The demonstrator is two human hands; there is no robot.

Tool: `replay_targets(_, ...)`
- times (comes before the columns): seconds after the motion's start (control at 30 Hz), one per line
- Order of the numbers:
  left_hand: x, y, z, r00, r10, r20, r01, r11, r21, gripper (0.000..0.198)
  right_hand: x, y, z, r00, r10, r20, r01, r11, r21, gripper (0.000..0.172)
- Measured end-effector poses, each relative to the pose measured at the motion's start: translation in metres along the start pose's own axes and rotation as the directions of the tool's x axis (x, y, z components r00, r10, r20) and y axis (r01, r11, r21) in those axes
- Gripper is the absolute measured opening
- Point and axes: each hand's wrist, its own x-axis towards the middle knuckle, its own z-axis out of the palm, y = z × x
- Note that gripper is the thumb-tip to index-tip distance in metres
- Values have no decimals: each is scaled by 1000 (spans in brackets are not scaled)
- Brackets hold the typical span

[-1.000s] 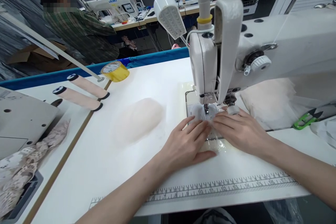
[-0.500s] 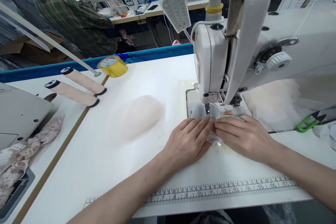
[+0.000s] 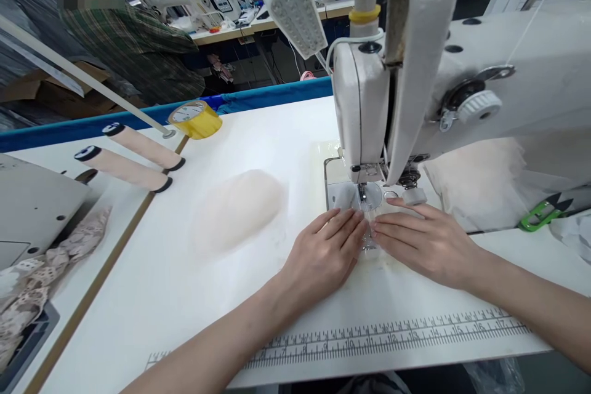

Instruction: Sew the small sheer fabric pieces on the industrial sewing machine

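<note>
**Sheer piece (image 3: 368,239) pressed flat at the needle**

Nearest, a printed ruler (image 3: 392,333) runs along the front edge of the white table (image 3: 184,295). Beyond it, the left hand (image 3: 323,255) and right hand (image 3: 425,240) lie palm-down, fingers straight and unclenched, grasping nothing. Their fingertips almost meet on the sheer piece, which sits just below the presser foot (image 3: 361,194) of the sewing machine (image 3: 364,104). A pale fabric heap (image 3: 237,209) lies to the left, green snips (image 3: 542,212) to the right. Further back are two thread cones (image 3: 133,166), a yellow tape roll (image 3: 194,119) and a person in a plaid shirt (image 3: 133,49).
</note>
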Motion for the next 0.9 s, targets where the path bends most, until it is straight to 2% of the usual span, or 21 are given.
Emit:
replay_targets(0.33,3,-1,1,1000,-20,-5,20,999,35,30,0,3,0,1000,-2,-6,1,998,-56,17)
replay_targets(0.67,7,-4,6,995,-92,-35,93,995,27,28,-1,9,5,999,35,-11,-36,993,-112,19)
replay_targets(0.77,8,-5,5,981,-190,-36,186,979,-82,29,1,10,2,992,123,-31,-124,992,-31,18)
replay_targets(0.9,10,-9,3,942,-333,44,334,915,-224,31,4,11,0,942,333,-42,-325,936,132,21)
